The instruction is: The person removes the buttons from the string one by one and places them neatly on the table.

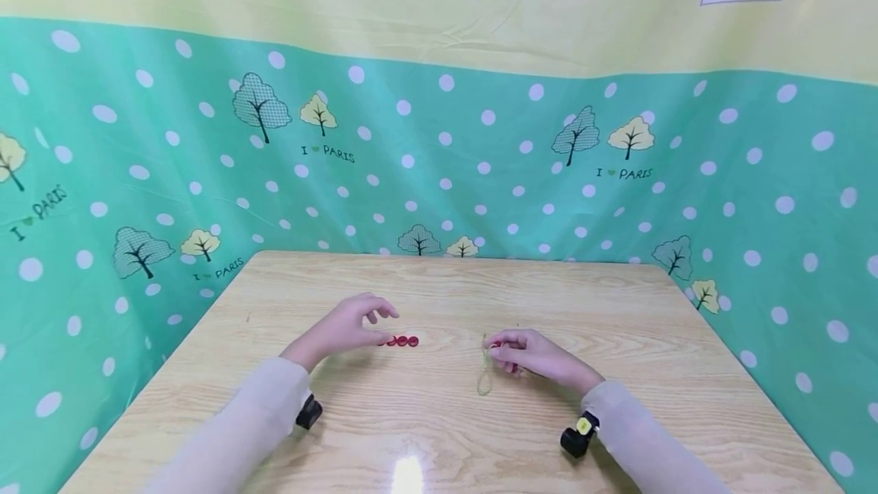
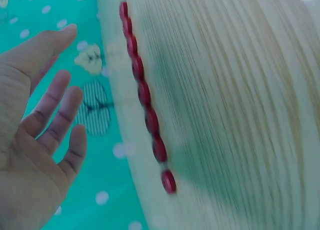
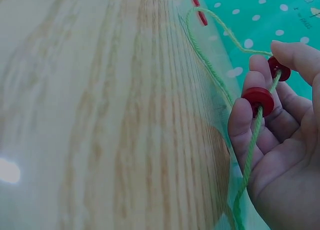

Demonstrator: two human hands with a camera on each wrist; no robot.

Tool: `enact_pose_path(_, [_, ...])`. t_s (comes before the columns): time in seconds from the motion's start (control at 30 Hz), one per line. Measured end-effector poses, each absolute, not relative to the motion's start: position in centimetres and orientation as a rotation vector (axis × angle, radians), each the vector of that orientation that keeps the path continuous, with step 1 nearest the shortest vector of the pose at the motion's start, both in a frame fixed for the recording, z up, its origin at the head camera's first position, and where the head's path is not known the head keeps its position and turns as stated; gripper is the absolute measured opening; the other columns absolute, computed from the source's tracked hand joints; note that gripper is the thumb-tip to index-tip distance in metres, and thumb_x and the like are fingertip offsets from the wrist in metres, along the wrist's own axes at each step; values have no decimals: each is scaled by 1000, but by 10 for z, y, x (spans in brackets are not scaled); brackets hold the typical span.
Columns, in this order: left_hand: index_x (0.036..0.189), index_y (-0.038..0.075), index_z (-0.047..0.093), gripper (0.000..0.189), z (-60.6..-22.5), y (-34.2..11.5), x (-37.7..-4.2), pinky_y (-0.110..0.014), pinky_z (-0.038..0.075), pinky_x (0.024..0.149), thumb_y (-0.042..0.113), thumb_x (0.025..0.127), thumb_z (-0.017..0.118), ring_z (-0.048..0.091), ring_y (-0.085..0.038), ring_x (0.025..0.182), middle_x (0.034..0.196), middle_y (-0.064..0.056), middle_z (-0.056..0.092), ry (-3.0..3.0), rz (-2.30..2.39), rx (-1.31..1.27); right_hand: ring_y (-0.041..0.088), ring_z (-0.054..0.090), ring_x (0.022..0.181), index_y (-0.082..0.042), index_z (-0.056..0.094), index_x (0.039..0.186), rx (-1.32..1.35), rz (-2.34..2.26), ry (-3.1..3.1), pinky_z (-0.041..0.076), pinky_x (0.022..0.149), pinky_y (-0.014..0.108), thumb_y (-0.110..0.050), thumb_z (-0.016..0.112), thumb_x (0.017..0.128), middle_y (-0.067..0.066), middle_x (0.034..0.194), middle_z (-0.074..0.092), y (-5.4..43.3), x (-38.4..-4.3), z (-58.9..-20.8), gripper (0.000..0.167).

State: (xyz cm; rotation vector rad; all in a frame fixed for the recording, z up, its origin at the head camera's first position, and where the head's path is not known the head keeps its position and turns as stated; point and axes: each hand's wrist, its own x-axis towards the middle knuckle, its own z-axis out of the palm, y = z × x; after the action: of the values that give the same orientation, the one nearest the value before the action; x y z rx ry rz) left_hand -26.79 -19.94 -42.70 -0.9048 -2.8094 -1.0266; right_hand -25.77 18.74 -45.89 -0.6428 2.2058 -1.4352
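My left hand (image 1: 346,326) hovers by a row of red buttons (image 1: 402,341), fingers parted and nothing held. In the left wrist view several buttons (image 2: 144,94) form a line on the table, the lowest slightly apart from the others. To the right, my right hand (image 1: 542,359) pinches a red button (image 3: 280,70) between thumb and fingertips. A second red button (image 3: 258,101) sits at the fingers of that hand. Green string (image 3: 254,140) runs through both buttons; one stretch loops out over the table and another hangs down past the palm.
The light wooden table (image 1: 425,433) carries the row and the string. A green polka-dot cloth (image 1: 466,151) hangs behind and along both sides. Black wrist cameras (image 1: 579,437) sit below both cuffs.
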Motion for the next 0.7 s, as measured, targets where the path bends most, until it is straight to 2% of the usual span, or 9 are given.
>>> enact_pose_path(0.23, [116,12,69,32,-422,-167,-267,-54,50,87,19,87,80,60,-30,98,114,-11,66,-2785,-1102,-1018,19,57,78,-3,63,130,-637,-1426,2214,51,66,28,-32,61,101,9,90,63,187,-258,-457,41])
enact_pose_path(0.4, [118,10,69,33,-422,-147,-266,-51,50,86,17,88,79,60,-28,99,114,-10,66,-2792,-1128,-1069,20,56,78,-3,63,129,-641,-1423,2214,51,66,29,-32,61,101,8,90,63,187,-259,-458,40])
enact_pose_path(0.57, [116,13,69,29,-423,-125,-266,-47,53,83,20,89,77,62,-26,98,112,-9,66,-2775,-1071,-1153,20,56,78,-5,64,129,-643,-1419,2211,51,65,29,-33,61,101,8,89,63,186,-259,-458,40])
enact_pose_path(0.7, [117,13,69,27,-423,-108,-265,-47,52,86,23,93,74,63,-27,99,112,-9,67,-2750,-1071,-1218,20,56,77,-5,64,130,-645,-1412,2217,51,65,29,-33,61,101,8,89,63,185,-259,-458,40])
